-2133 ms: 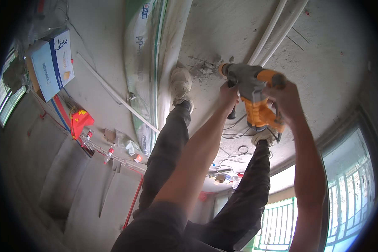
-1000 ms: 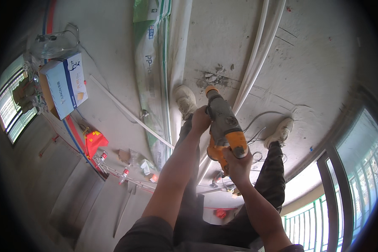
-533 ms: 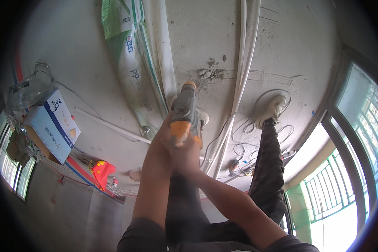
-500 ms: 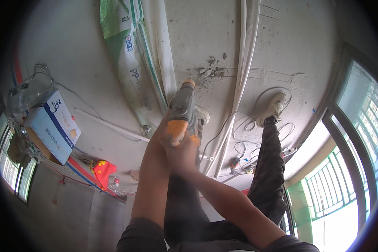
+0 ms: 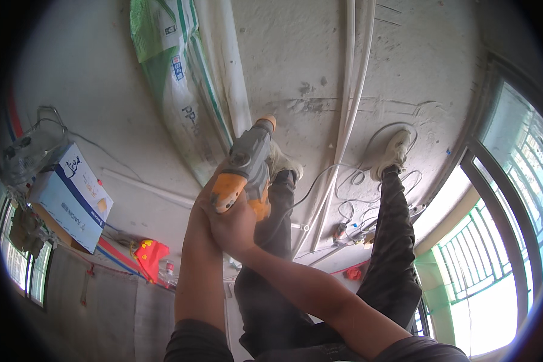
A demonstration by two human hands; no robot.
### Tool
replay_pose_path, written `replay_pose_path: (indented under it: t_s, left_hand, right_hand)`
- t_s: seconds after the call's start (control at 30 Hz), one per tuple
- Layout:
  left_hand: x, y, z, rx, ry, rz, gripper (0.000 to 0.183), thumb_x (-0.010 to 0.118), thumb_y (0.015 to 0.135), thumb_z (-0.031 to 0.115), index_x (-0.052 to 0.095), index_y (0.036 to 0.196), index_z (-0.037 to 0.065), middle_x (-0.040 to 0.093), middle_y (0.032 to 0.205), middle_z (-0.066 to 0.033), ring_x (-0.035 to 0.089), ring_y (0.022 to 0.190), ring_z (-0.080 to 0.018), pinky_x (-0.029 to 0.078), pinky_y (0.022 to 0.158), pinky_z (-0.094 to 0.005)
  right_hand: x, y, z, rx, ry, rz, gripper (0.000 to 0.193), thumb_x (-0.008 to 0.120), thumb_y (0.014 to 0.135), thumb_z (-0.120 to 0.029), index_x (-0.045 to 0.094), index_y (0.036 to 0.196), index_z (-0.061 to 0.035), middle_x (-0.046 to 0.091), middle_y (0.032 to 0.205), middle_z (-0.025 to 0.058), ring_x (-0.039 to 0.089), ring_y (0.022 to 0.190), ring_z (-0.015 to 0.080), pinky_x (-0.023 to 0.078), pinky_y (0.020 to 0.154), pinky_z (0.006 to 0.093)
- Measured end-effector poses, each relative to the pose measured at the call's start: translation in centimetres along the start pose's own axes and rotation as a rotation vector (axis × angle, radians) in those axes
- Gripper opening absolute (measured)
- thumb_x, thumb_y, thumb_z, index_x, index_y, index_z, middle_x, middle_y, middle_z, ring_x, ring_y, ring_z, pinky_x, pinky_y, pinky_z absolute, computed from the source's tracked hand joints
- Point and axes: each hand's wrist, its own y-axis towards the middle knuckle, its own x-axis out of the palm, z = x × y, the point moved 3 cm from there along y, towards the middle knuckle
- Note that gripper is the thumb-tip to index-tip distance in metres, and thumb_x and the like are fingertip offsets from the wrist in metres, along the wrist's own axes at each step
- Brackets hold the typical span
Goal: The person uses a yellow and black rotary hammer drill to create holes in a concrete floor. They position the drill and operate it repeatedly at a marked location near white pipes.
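Note:
I hold a grey and orange rotary hammer drill (image 5: 250,158) in front of my legs, its orange-ringed nose pointing up and slightly right in the picture. No bit can be made out at the nose. My right hand (image 5: 232,228) is closed around the orange rear handle. Against the tool's left side lies my left hand (image 5: 206,196), its fingers mostly hidden behind the body and the handle. A dark cord (image 5: 308,196) trails away to the right. Just beyond the nose, the grey concrete bears a rough, dusty groove (image 5: 308,105).
White pipes (image 5: 347,90) lie lengthwise between my feet. A plastic-wrapped pipe bundle (image 5: 184,90) is left of the drill. Looped cable (image 5: 368,166) surrounds my right shoe (image 5: 396,151). At left stand a blue-white carton (image 5: 75,196) and a red bag (image 5: 149,256); windows (image 5: 476,259) are at right.
The drill and both hands have moved a little left and the drill leans more to the right. The loose crumbs seen at the groove no longer show there. My view has shifted slightly.

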Motion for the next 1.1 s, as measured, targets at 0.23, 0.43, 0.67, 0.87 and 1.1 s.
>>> replay_pose_path:
  t_s: [0.23, 0.43, 0.67, 0.87, 1.1]
  left_hand:
    - [0.1, 0.5, -0.5, 0.000, -0.038, -0.003, 0.044, 0.065, 0.105, 0.022, 0.060, 0.145, 0.003, 0.070, 0.133, -0.0154, 0.067, 0.126, -0.0268, 0.052, 0.106, -0.0394]
    - [1.5, -0.4, 1.7, -0.036, 0.058, 0.013, 0.047, 0.064, 0.105, 0.021, 0.058, 0.149, 0.003, 0.069, 0.137, -0.0142, 0.066, 0.129, -0.0249, 0.051, 0.109, -0.0387]
    - [1.2, -0.3, 0.2, -0.024, 0.086, 0.028, 0.045, 0.064, 0.104, 0.022, 0.060, 0.144, 0.004, 0.070, 0.134, -0.0148, 0.068, 0.127, -0.0263, 0.052, 0.108, -0.0398]
    - [-1.0, -1.5, -2.1, -0.043, 0.114, 0.063, 0.043, 0.064, 0.102, 0.023, 0.062, 0.140, 0.004, 0.071, 0.131, -0.0152, 0.069, 0.125, -0.0276, 0.053, 0.107, -0.0407]
    - [-10.6, 1.6, -4.8, -0.023, 0.241, 0.165, 0.040, 0.065, 0.100, 0.024, 0.065, 0.135, 0.005, 0.072, 0.128, -0.0158, 0.070, 0.122, -0.0290, 0.053, 0.105, -0.0418]
  right_hand:
    - [-0.1, 0.5, 0.6, -0.048, 0.007, -0.017, 0.059, 0.082, 0.091, -0.045, 0.057, 0.120, 0.0000, 0.076, 0.095, 0.0236, 0.075, 0.093, 0.0479, 0.057, 0.084, 0.0547]
    - [-0.4, 0.4, 0.7, 0.005, -0.028, -0.023, 0.058, 0.081, 0.092, -0.046, 0.057, 0.120, -0.0009, 0.077, 0.096, 0.0233, 0.075, 0.094, 0.0481, 0.057, 0.084, 0.0550]
    - [-0.4, 0.3, 1.9, -0.057, -0.013, -0.020, 0.060, 0.080, 0.092, -0.049, 0.057, 0.120, -0.0005, 0.076, 0.100, 0.0246, 0.075, 0.094, 0.0474, 0.057, 0.083, 0.0554]
    - [1.1, 0.7, 1.5, 0.007, -0.050, -0.063, 0.069, 0.085, 0.088, -0.052, 0.056, 0.118, 0.0025, 0.076, 0.100, 0.0254, 0.075, 0.093, 0.0468, 0.058, 0.082, 0.0540]
    - [5.7, 2.4, 0.6, -0.055, 0.071, -0.112, 0.062, 0.087, 0.086, -0.049, 0.061, 0.115, -0.0015, 0.078, 0.092, 0.0162, 0.077, 0.086, 0.0367, 0.059, 0.079, 0.0468]
